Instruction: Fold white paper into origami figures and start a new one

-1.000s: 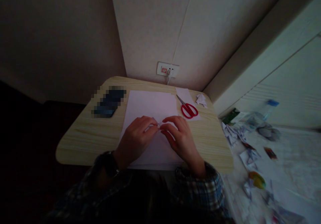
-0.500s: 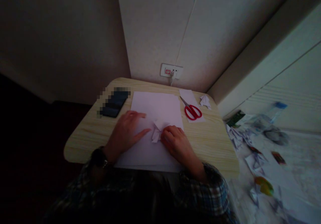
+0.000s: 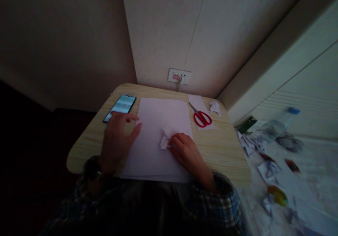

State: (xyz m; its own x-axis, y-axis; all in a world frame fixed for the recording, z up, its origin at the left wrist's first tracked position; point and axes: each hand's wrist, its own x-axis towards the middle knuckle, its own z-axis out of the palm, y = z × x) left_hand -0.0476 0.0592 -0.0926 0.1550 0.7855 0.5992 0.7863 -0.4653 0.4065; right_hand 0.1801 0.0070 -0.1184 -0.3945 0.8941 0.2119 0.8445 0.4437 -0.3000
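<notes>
My right hand [image 3: 185, 149] has its fingers closed on the edge of a small folded white paper piece [image 3: 165, 138]. That piece rests on a stack of white paper sheets [image 3: 163, 114] in the middle of the small wooden table. My left hand [image 3: 118, 137] is left of the stack, its thumb and forefinger apart and nothing between them. Just beyond it lies a phone [image 3: 121, 104] with a lit screen, its near end close to my fingers; I cannot tell whether they touch.
Red-handled scissors [image 3: 202, 118] lie on a paper strip [image 3: 196, 100] at the right, near another folded paper figure [image 3: 215, 107]. A wall socket [image 3: 179, 76] holds a plug behind the table [image 3: 224, 151]. Right of it are folded papers [image 3: 248, 144] and a plastic bottle [image 3: 280, 123].
My left hand has moved left, from beside the folded paper to near the phone. The phone's screen went from dark to lit. My right hand has stayed on the paper.
</notes>
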